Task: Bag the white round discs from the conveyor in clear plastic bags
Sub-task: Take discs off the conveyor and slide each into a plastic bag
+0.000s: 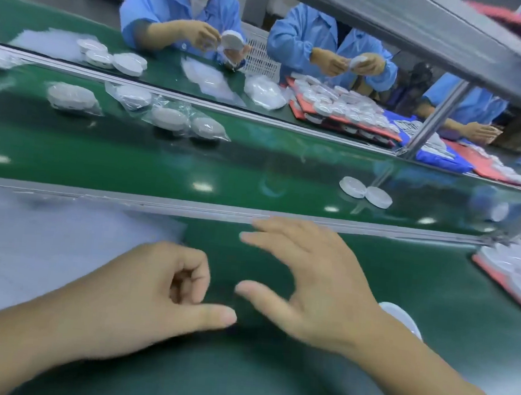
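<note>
While both hands hover over the green bench, neither holds anything. The left hand has its fingers curled into the palm, thumb out. The right hand is spread, fingers straight and apart. Two bare white discs lie flat on the conveyor belt, touching, the pair lined up along the belt; round, no long axis. Bagged discs sit farther left on the belt. Another disc shows partly behind the right wrist.
</note>
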Demonstrator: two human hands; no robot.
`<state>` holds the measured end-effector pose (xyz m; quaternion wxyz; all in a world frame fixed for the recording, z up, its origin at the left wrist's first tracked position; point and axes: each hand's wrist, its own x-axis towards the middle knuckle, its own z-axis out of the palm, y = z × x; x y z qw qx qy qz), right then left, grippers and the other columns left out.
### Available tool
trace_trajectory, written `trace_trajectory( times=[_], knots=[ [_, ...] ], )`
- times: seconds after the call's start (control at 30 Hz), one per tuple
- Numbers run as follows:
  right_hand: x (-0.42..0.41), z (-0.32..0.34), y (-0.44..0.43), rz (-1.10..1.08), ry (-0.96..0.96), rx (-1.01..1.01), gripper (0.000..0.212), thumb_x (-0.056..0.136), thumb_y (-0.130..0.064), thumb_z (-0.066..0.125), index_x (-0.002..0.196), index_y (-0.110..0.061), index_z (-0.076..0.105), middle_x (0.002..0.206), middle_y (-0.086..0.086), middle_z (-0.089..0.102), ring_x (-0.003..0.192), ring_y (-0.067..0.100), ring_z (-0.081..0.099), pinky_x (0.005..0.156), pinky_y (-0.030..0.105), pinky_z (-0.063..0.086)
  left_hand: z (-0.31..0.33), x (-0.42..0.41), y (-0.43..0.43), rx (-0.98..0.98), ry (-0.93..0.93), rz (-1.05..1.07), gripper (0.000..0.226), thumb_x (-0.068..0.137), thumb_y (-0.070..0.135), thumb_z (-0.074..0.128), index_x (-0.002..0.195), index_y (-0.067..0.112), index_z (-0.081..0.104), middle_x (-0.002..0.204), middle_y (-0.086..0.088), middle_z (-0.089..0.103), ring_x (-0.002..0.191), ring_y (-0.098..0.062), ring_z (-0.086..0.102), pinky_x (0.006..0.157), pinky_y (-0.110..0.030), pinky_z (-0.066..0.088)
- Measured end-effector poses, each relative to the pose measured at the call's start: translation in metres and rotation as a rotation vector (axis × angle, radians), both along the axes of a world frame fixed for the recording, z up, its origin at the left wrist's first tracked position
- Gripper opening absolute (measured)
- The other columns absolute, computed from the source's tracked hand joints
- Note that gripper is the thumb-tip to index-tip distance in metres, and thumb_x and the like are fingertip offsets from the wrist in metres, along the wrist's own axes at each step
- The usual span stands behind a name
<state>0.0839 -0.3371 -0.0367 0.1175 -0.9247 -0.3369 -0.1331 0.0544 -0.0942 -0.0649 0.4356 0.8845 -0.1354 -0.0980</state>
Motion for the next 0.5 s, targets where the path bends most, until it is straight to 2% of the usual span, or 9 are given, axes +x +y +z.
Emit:
trace_trajectory(
  times=[0.1, 0.13, 0.17, 0.2, 0.23, 0.3, 0.33, 0.4, 0.5],
  knots=[
    [-0.001, 0.001, -0.084, -0.516, 0.188, -0.310, 0.090, 0.079, -0.095, 0.011, 0.157, -0.052, 0.022, 0.172, -0.011, 0.012, 0.159, 0.016, 0.005, 0.126, 0.046, 0.019, -0.012, 0.013, 0.019, 0.436, -0.417, 0.109, 0.044, 0.071, 0.084, 0.049, 0.078, 0.041, 0.055, 0.077, 0.022, 0.061, 0.077, 0.001, 0.053, 0.067, -0.025, 0.050],
    [-0.005, -0.004, -0.110, -0.637, 0.270, -0.341, 0.095, 0.074, -0.098, 0.002, 0.157, -0.055, 0.012, 0.172, -0.012, 0.005, 0.159, 0.016, 0.000, 0.126, 0.045, 0.019, -0.015, 0.019, 0.028, 0.544, -0.524, 0.117, 0.035, 0.076, 0.078, 0.049, 0.077, 0.043, 0.056, 0.083, 0.025, 0.061, 0.085, -0.001, 0.053, 0.072, -0.031, 0.051],
    [-0.014, -0.013, -0.132, -0.683, 0.287, -0.371, 0.096, 0.071, -0.099, -0.001, 0.156, -0.057, 0.012, 0.171, -0.015, 0.009, 0.159, 0.015, 0.006, 0.123, 0.044, 0.025, -0.017, 0.024, 0.035, 0.613, -0.580, 0.132, 0.028, 0.081, 0.070, 0.053, 0.079, 0.043, 0.061, 0.091, 0.026, 0.062, 0.092, -0.006, 0.054, 0.075, -0.035, 0.051],
    [-0.023, -0.021, -0.145, -0.691, 0.294, -0.360, 0.094, 0.071, -0.099, -0.002, 0.151, -0.058, 0.024, 0.165, -0.023, 0.021, 0.154, 0.014, 0.021, 0.115, 0.044, 0.037, -0.018, 0.027, 0.041, 0.663, -0.563, 0.142, 0.023, 0.084, 0.062, 0.057, 0.084, 0.042, 0.067, 0.097, 0.024, 0.064, 0.096, -0.012, 0.057, 0.077, -0.038, 0.052],
    [-0.029, -0.029, -0.154, -0.694, 0.270, -0.349, 0.087, 0.073, -0.099, 0.000, 0.138, -0.059, 0.041, 0.149, -0.036, 0.035, 0.142, 0.011, 0.040, 0.100, 0.043, 0.049, -0.021, 0.031, 0.046, 0.670, -0.514, 0.131, 0.021, 0.086, 0.055, 0.059, 0.088, 0.039, 0.071, 0.100, 0.022, 0.066, 0.098, -0.013, 0.059, 0.080, -0.038, 0.053],
    [-0.033, -0.041, -0.168, -0.685, 0.149, -0.204, 0.065, 0.076, -0.098, 0.015, 0.101, -0.054, 0.056, 0.111, -0.035, 0.051, 0.102, 0.005, 0.061, 0.070, 0.036, 0.053, -0.025, 0.035, 0.051, 0.637, -0.432, 0.089, 0.022, 0.090, 0.053, 0.057, 0.097, 0.039, 0.073, 0.103, 0.021, 0.068, 0.102, -0.008, 0.058, 0.086, -0.036, 0.052],
    [-0.032, -0.043, -0.165, -0.677, 0.135, -0.098, 0.058, 0.076, -0.097, 0.025, 0.092, -0.051, 0.056, 0.104, -0.031, 0.053, 0.090, 0.004, 0.062, 0.066, 0.033, 0.050, -0.027, 0.036, 0.052, 0.626, -0.414, 0.064, 0.025, 0.091, 0.055, 0.055, 0.100, 0.040, 0.073, 0.106, 0.022, 0.068, 0.103, -0.007, 0.057, 0.089, -0.036, 0.051],
    [-0.024, -0.043, -0.146, -0.652, 0.178, 0.094, 0.046, 0.077, -0.090, 0.046, 0.086, -0.046, 0.056, 0.101, -0.028, 0.056, 0.084, 0.003, 0.062, 0.068, 0.030, 0.047, -0.029, 0.037, 0.050, 0.610, -0.406, 0.050, 0.034, 0.090, 0.064, 0.049, 0.103, 0.044, 0.073, 0.108, 0.027, 0.067, 0.103, -0.004, 0.056, 0.088, -0.033, 0.051],
    [-0.006, -0.034, -0.103, -0.571, 0.252, 0.316, 0.044, 0.078, -0.081, 0.058, 0.086, -0.037, 0.063, 0.092, -0.025, 0.066, 0.078, 0.004, 0.065, 0.065, 0.027, 0.047, -0.032, 0.032, 0.044, 0.580, -0.470, 0.070, 0.033, 0.087, 0.067, 0.047, 0.098, 0.050, 0.074, 0.107, 0.034, 0.063, 0.100, 0.000, 0.052, 0.077, -0.025, 0.050]
  ],
)
